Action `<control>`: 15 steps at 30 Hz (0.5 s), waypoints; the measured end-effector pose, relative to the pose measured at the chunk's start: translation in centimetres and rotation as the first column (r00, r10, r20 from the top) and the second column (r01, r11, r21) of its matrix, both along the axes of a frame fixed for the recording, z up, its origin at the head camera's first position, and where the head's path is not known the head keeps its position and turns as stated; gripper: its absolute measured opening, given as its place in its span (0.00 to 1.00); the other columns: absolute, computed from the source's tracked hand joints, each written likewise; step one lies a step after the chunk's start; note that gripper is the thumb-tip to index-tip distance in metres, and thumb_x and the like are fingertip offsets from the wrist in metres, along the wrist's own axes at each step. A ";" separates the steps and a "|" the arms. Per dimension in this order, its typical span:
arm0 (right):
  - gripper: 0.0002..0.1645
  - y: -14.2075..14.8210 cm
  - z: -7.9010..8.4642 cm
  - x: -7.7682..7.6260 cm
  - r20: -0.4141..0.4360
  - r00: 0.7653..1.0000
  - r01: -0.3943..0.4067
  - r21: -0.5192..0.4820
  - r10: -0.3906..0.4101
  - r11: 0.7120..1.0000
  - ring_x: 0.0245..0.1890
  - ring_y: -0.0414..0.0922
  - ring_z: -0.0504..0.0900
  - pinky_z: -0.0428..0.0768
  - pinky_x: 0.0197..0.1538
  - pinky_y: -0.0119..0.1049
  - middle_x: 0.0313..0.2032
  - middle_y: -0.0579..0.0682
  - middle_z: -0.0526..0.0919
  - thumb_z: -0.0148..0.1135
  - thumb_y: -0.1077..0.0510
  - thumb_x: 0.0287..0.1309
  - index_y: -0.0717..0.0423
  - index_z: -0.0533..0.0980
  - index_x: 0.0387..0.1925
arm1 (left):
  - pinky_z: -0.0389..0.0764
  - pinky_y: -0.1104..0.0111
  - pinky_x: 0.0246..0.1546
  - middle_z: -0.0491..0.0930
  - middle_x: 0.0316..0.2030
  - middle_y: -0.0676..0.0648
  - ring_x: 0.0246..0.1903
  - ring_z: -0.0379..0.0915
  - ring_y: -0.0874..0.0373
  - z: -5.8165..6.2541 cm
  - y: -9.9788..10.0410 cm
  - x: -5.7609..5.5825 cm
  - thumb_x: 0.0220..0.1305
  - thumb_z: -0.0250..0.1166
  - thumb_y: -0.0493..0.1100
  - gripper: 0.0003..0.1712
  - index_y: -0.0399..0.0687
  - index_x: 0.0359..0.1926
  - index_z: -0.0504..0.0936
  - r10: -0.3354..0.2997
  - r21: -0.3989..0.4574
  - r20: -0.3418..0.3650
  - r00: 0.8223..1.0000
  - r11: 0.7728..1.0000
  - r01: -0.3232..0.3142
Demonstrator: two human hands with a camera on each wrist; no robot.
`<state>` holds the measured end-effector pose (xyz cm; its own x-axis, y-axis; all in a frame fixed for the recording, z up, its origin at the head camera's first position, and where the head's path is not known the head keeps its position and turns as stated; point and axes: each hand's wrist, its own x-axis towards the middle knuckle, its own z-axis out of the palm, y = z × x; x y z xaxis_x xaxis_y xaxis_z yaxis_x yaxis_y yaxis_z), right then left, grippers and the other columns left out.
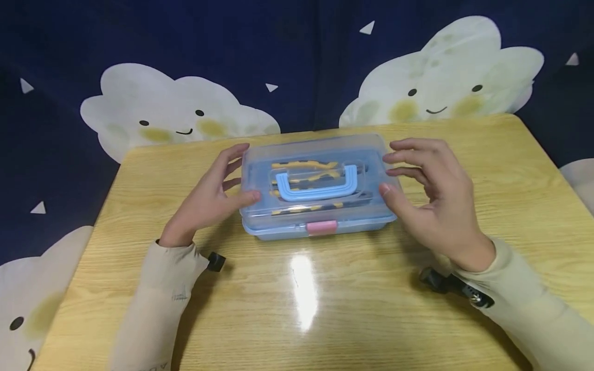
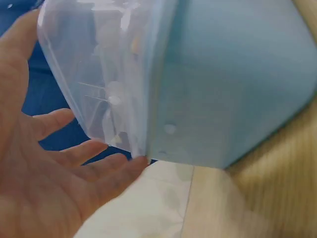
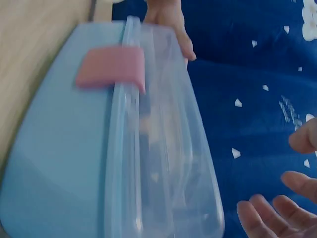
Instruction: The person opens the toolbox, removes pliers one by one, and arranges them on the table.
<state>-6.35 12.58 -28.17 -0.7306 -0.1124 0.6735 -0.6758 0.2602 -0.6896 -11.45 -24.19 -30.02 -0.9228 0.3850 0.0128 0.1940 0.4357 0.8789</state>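
Observation:
A light-blue plastic storage box (image 1: 278,235) with a clear lid (image 1: 260,216) lies closed on the wooden table. The lid carries a blue carrying handle (image 1: 320,196), and a pink latch (image 1: 322,228) sits at the front. Long yellow-and-black pieces (image 1: 308,208) show through the lid; their kind is unclear. At the box's left end, my left hand (image 1: 209,193) touches the lid with thumb and fingers extended. My right hand (image 1: 441,198) is spread beside the right end, its fingers apart from the box in the right wrist view (image 3: 277,213).
The wooden table (image 1: 250,304) reflects a bright light in front of the box. Behind it hangs a dark blue cloth (image 1: 297,46) printed with smiling clouds and small white triangles. Both sleeves bear wrist-worn black devices (image 1: 216,262).

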 end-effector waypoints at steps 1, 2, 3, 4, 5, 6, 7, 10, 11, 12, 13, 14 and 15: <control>0.22 -0.4 -0.1 0.1 -0.022 0.999 -0.026 -0.003 0.026 1.000 0.52 0.39 0.84 0.86 0.54 0.23 0.57 0.45 0.78 0.69 0.72 0.53 0.76 0.78 0.51 | 0.66 0.45 0.79 0.51 0.82 0.50 0.82 0.49 0.49 -0.2 -0.1 0.2 0.61 0.76 0.46 0.57 0.57 0.82 0.50 -0.017 0.005 -0.008 1.000 1.000 0.017; 0.23 -0.7 -0.3 0.3 -0.038 0.998 -0.051 -0.007 0.051 0.999 0.50 0.39 0.85 0.86 0.52 0.23 0.56 0.45 0.79 0.70 0.68 0.56 0.77 0.77 0.52 | 0.65 0.44 0.80 0.50 0.82 0.51 0.82 0.48 0.49 -0.4 -0.2 0.3 0.60 0.78 0.46 0.59 0.57 0.82 0.49 -0.031 0.004 -0.015 0.999 0.999 0.031; 0.24 -1.0 -0.4 0.5 -0.050 0.996 -0.076 -0.010 0.075 0.997 0.47 0.38 0.85 0.86 0.50 0.22 0.55 0.46 0.79 0.70 0.64 0.59 0.77 0.76 0.53 | 0.64 0.44 0.80 0.48 0.83 0.52 0.82 0.47 0.49 -0.5 -0.4 0.4 0.58 0.79 0.47 0.62 0.58 0.83 0.48 -0.045 -0.001 -0.020 0.999 0.999 0.045; 0.26 -1.2 -0.5 0.6 -0.054 0.994 -0.095 -0.005 0.095 0.995 0.45 0.37 0.85 0.85 0.47 0.21 0.54 0.46 0.79 0.70 0.60 0.61 0.77 0.76 0.54 | 0.63 0.44 0.80 0.46 0.83 0.53 0.83 0.46 0.49 -0.7 -0.5 0.6 0.57 0.80 0.47 0.64 0.59 0.83 0.46 -0.059 -0.002 -0.024 0.998 0.998 0.059; 0.28 -1.4 -0.6 0.8 -0.049 0.993 -0.111 0.007 0.111 0.994 0.42 0.35 0.85 0.85 0.45 0.20 0.53 0.45 0.79 0.70 0.57 0.62 0.76 0.76 0.54 | 0.63 0.44 0.80 0.44 0.83 0.54 0.83 0.45 0.50 -0.7 -0.6 0.7 0.55 0.81 0.46 0.66 0.60 0.83 0.45 -0.070 -0.006 -0.025 0.997 0.998 0.070; 0.27 -1.6 -0.7 1.1 -0.041 0.991 -0.130 0.027 0.131 0.991 0.40 0.34 0.84 0.85 0.43 0.20 0.52 0.47 0.80 0.69 0.57 0.63 0.75 0.75 0.55 | 0.63 0.45 0.80 0.44 0.83 0.55 0.83 0.45 0.50 -0.7 -0.7 0.7 0.54 0.82 0.46 0.68 0.61 0.83 0.44 -0.082 -0.010 -0.025 0.996 0.997 0.082; 0.27 -1.7 -0.8 1.3 -0.029 0.988 -0.150 0.046 0.151 0.988 0.38 0.34 0.84 0.85 0.42 0.19 0.49 0.49 0.81 0.69 0.59 0.62 0.75 0.75 0.55 | 0.63 0.46 0.80 0.44 0.83 0.55 0.83 0.45 0.51 -0.7 -0.8 0.8 0.52 0.83 0.45 0.69 0.61 0.83 0.45 -0.089 -0.016 -0.031 0.996 0.996 0.089; 0.25 -2.0 -1.1 2.1 0.048 0.983 -0.185 0.133 0.180 0.974 0.34 0.31 0.82 0.85 0.39 0.19 0.43 0.53 0.83 0.71 0.67 0.55 0.71 0.77 0.55 | 0.66 0.49 0.80 0.47 0.82 0.56 0.83 0.46 0.54 -0.2 -1.2 0.9 0.46 0.86 0.41 0.71 0.64 0.83 0.47 -0.100 -0.045 -0.053 0.994 0.994 0.098; 0.25 -2.2 -1.2 2.4 0.076 0.979 -0.201 0.166 0.191 0.965 0.34 0.31 0.82 0.85 0.40 0.19 0.41 0.53 0.84 0.71 0.70 0.53 0.69 0.78 0.54 | 0.66 0.50 0.80 0.48 0.82 0.55 0.82 0.46 0.54 -0.1 -1.3 1.0 0.45 0.86 0.40 0.72 0.64 0.82 0.49 -0.102 -0.053 -0.062 0.993 0.994 0.099; 0.25 -2.4 -1.4 2.7 0.109 0.973 -0.221 0.194 0.203 0.956 0.34 0.32 0.82 0.86 0.40 0.20 0.40 0.52 0.84 0.71 0.72 0.50 0.68 0.79 0.53 | 0.67 0.51 0.79 0.49 0.81 0.55 0.82 0.47 0.55 0.1 -1.3 1.0 0.43 0.87 0.39 0.72 0.64 0.82 0.50 -0.103 -0.057 -0.068 0.992 0.993 0.099; 0.25 -2.5 -1.7 2.9 0.147 0.966 -0.240 0.215 0.212 0.947 0.34 0.32 0.82 0.86 0.41 0.21 0.39 0.50 0.85 0.72 0.72 0.49 0.65 0.79 0.52 | 0.68 0.52 0.79 0.50 0.81 0.55 0.82 0.47 0.55 0.1 -1.3 1.0 0.42 0.87 0.38 0.73 0.63 0.82 0.50 -0.103 -0.057 -0.074 0.992 0.993 0.099; 0.24 -2.7 -1.9 3.1 0.181 0.958 -0.262 0.230 0.223 0.937 0.35 0.32 0.83 0.87 0.42 0.22 0.39 0.48 0.85 0.73 0.72 0.49 0.63 0.80 0.51 | 0.69 0.52 0.79 0.50 0.81 0.55 0.82 0.47 0.55 0.2 -1.3 1.1 0.41 0.87 0.37 0.73 0.63 0.82 0.51 -0.106 -0.057 -0.076 0.991 0.993 0.102; 0.23 -2.9 -2.2 3.3 0.210 0.947 -0.288 0.236 0.241 0.928 0.35 0.32 0.83 0.87 0.42 0.22 0.39 0.47 0.85 0.73 0.72 0.50 0.61 0.81 0.49 | 0.69 0.52 0.78 0.49 0.81 0.55 0.81 0.47 0.54 0.2 -1.2 1.1 0.40 0.88 0.37 0.74 0.63 0.82 0.51 -0.110 -0.055 -0.080 0.991 0.993 0.105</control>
<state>-3.05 9.66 -30.41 -0.7531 -0.4716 0.4588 -0.6198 0.2744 -0.7352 -10.37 -25.43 -29.83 -0.8726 0.4840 0.0654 0.3134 0.4521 0.8351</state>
